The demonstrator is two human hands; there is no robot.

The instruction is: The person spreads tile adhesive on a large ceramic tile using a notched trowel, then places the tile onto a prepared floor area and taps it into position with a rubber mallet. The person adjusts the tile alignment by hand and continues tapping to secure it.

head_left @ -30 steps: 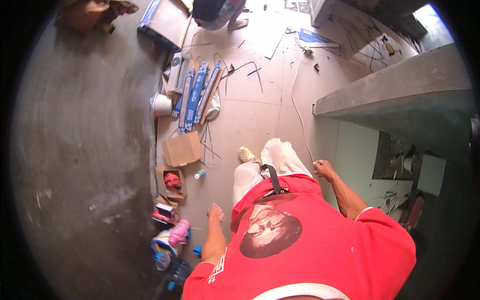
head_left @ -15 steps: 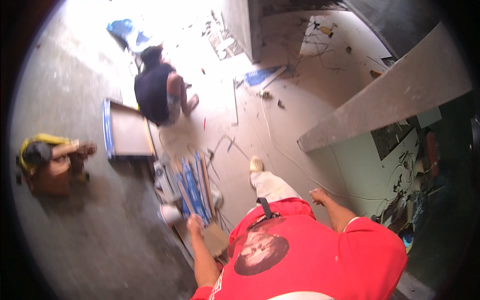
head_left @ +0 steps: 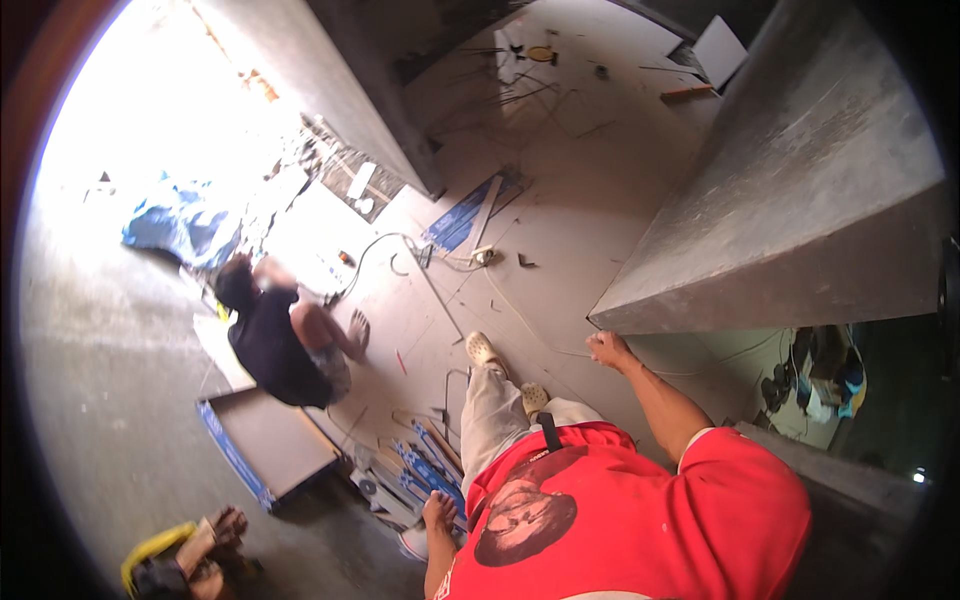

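My left hand (head_left: 438,511), fingers curled with nothing visible in them, hangs beside my trousers above blue-and-brown strips (head_left: 432,458) on the floor. My right hand (head_left: 606,348) is raised at my right, fingers bent, just below the corner of a concrete slab (head_left: 760,300) in this view; I cannot tell whether it touches it. A thin white cord (head_left: 525,320) runs behind that hand; whether my fingers hold it is unclear. My feet wear pale clogs (head_left: 483,350) on the tiled floor.
Another person (head_left: 275,340) crouches barefoot at left beside a shallow framed board (head_left: 260,450). A blue sheet (head_left: 175,220) lies in bright light beyond. Offcuts (head_left: 465,215), tools and wires are scattered ahead, near a concrete column (head_left: 370,100). A brown-and-yellow bag (head_left: 190,560) sits at lower left.
My view has swung up and forward as my legs stepped. The floor ahead and column now show more, and the pink bottle and boxes left view. My right hand has risen slightly in the picture.
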